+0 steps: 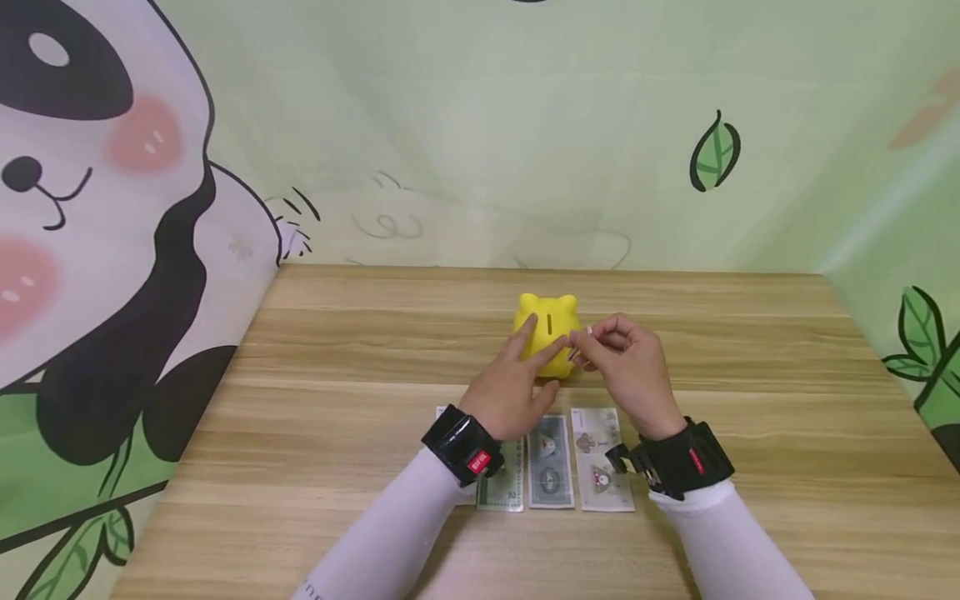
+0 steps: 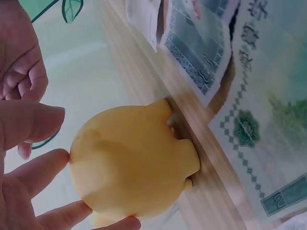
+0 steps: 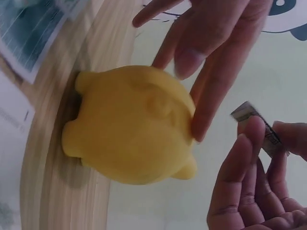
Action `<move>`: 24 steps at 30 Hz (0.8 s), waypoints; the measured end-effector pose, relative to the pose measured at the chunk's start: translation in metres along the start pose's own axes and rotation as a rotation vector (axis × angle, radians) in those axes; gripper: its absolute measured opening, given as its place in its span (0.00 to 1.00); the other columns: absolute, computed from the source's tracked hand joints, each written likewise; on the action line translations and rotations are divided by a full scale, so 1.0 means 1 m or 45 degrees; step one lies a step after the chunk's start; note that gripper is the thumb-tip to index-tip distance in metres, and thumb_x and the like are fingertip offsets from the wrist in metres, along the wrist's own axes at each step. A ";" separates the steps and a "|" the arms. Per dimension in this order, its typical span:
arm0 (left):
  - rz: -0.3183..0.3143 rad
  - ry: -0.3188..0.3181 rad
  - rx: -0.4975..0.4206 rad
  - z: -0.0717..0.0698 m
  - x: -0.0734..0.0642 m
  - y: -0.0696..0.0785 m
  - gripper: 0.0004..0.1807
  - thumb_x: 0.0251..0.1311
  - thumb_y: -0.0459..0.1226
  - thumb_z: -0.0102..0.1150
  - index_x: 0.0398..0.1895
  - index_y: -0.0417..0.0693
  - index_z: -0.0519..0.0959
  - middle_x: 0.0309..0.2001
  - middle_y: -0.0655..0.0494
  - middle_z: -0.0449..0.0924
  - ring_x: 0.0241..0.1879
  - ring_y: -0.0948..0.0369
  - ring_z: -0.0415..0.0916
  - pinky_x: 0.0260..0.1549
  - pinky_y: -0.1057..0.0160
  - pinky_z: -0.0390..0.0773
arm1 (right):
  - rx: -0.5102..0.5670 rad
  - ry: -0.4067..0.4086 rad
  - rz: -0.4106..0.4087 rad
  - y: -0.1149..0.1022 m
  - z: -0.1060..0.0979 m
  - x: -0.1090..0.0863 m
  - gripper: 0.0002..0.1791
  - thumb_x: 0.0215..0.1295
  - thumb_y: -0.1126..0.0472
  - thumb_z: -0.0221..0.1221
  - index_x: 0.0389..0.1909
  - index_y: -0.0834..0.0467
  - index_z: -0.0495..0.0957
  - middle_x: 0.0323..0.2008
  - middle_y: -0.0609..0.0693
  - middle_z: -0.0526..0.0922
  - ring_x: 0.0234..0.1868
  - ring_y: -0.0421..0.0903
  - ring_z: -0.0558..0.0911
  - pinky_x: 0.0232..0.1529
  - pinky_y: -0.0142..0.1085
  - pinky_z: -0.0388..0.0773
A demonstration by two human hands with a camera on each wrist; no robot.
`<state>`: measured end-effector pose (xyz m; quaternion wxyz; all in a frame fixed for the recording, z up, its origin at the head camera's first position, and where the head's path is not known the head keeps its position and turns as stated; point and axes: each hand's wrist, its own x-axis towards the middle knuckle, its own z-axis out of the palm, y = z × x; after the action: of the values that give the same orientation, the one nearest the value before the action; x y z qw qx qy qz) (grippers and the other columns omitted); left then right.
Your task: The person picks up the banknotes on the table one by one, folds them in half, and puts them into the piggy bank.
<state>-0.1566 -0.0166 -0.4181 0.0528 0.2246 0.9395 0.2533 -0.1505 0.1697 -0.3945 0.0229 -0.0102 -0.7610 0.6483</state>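
Observation:
A yellow piggy bank stands upright on the table, its narrow dark slot on top. My left hand rests on it with fingers spread and fairly straight; fingertips touch its rounded body in the left wrist view. Just to the right, my right hand pinches a small folded banknote between thumb and fingers. In the right wrist view this note is apart from the bank, beyond its top.
Several flat banknotes lie in a row in front of the bank, among them a grey-blue one, a pale one and a green one partly under my left wrist. Behind the wooden table hangs a printed panda backdrop.

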 end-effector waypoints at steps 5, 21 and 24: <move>-0.003 -0.005 0.017 -0.002 0.000 -0.001 0.34 0.75 0.50 0.56 0.80 0.76 0.56 0.86 0.50 0.38 0.75 0.43 0.65 0.53 0.51 0.86 | 0.019 0.015 -0.049 0.006 0.002 0.008 0.13 0.71 0.60 0.66 0.44 0.61 0.73 0.36 0.49 0.91 0.31 0.40 0.88 0.39 0.36 0.88; 0.059 -0.020 0.054 -0.006 -0.001 -0.008 0.33 0.76 0.48 0.55 0.80 0.73 0.58 0.86 0.52 0.37 0.68 0.44 0.75 0.48 0.50 0.87 | -0.038 -0.011 -0.137 0.007 0.011 0.047 0.17 0.69 0.59 0.68 0.55 0.62 0.82 0.41 0.56 0.92 0.32 0.41 0.89 0.38 0.33 0.88; 0.069 -0.018 0.049 -0.005 0.000 -0.009 0.33 0.75 0.47 0.55 0.80 0.74 0.58 0.86 0.51 0.38 0.70 0.44 0.74 0.53 0.48 0.85 | -0.055 0.012 -0.136 0.006 0.015 0.051 0.16 0.67 0.61 0.69 0.53 0.62 0.82 0.42 0.63 0.90 0.31 0.41 0.88 0.38 0.33 0.88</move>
<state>-0.1611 -0.0259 -0.4177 0.0482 0.2529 0.9373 0.2348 -0.2027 0.1581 -0.4022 0.0607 0.0268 -0.7741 0.6295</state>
